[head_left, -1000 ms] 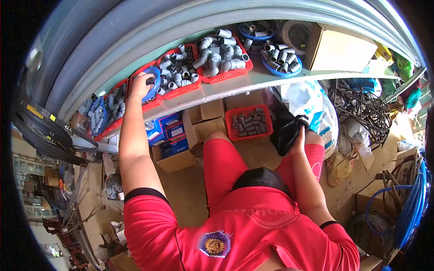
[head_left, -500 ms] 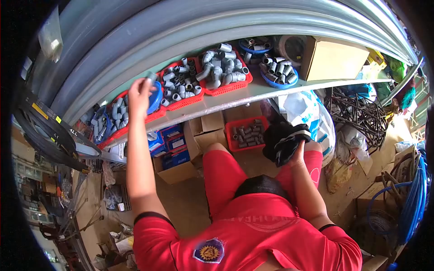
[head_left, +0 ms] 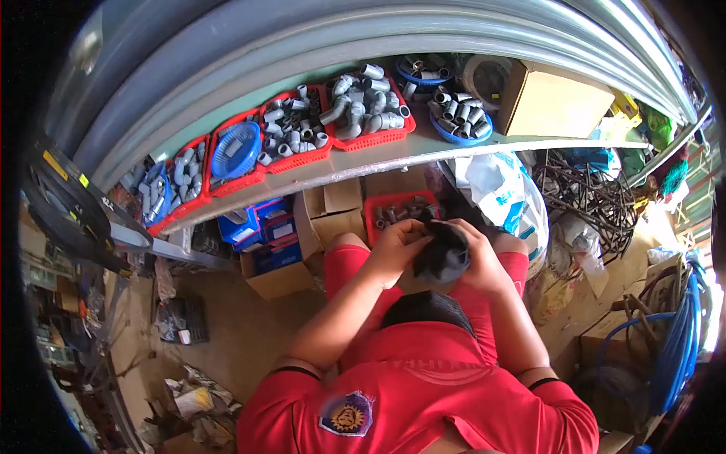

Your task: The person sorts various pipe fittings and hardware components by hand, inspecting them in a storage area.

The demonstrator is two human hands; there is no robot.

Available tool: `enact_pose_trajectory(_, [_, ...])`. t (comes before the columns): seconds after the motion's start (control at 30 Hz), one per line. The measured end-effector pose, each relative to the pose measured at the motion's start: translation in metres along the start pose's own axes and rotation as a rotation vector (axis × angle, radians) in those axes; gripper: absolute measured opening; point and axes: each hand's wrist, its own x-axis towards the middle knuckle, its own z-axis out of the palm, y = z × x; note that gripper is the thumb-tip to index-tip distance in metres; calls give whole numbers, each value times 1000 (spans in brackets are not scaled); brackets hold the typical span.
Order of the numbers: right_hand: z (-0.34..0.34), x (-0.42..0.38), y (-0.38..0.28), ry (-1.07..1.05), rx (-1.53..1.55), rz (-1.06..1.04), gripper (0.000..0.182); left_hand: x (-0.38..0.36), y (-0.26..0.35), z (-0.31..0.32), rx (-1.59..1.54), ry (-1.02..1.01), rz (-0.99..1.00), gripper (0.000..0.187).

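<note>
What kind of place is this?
Probably a plumbing supply shop or storeroom: grey pipe fittings sit in red baskets on a shelf, long grey pipes run above, and blue tubing is coiled nearby.

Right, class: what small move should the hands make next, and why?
Probably ease the black bundle open a little: the right hand and left hand both grip it, on opposite sides, and its folds hide any contents.

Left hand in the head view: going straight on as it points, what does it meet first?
The left hand would first meet the black fabric bundle at its fingertips, then probably the right hand; depth is unclear.
</note>
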Motion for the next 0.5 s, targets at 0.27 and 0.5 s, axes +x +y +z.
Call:
enact_pose_trajectory(0.27, [6,-17,4,131,22,7,36,-9,-3,19,52,-10,15,21])
enact_pose_trajectory(0.5, [22,-34,35,434,63,63,26,-18,4,31,-105,-68,-35,20])
